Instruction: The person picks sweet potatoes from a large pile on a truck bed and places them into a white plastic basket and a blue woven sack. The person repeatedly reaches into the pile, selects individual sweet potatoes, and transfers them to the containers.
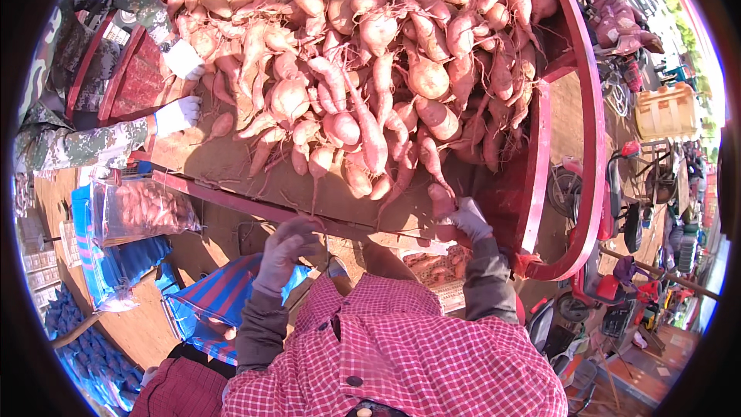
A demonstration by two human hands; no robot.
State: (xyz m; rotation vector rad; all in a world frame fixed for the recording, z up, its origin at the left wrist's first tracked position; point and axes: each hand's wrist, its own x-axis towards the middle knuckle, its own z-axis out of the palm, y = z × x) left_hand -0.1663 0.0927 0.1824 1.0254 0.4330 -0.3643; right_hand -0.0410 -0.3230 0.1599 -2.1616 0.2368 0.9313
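A large heap of sweet potatoes (376,29) with thin roots lies on the bed of a red metal truck or cart (202,156). My right hand (472,219), in a pale glove, grips a sweet potato (441,201) at the near right corner of the bed. Over the bed's near edge is my left hand (289,246), also gloved, its fingers apart and slightly curled with nothing in them. Below the edge, between my arms and to the right, a plastic crate (451,295) holds sweet potatoes.
At the left, a co-worker's white-gloved hands (178,114) are at the heap. Beneath them stand a clear bag of sweet potatoes (153,208) and blue-and-red striped sacks (214,295). A curved red rail (590,127) bounds the right side, with parked motorbikes (608,202) beyond.
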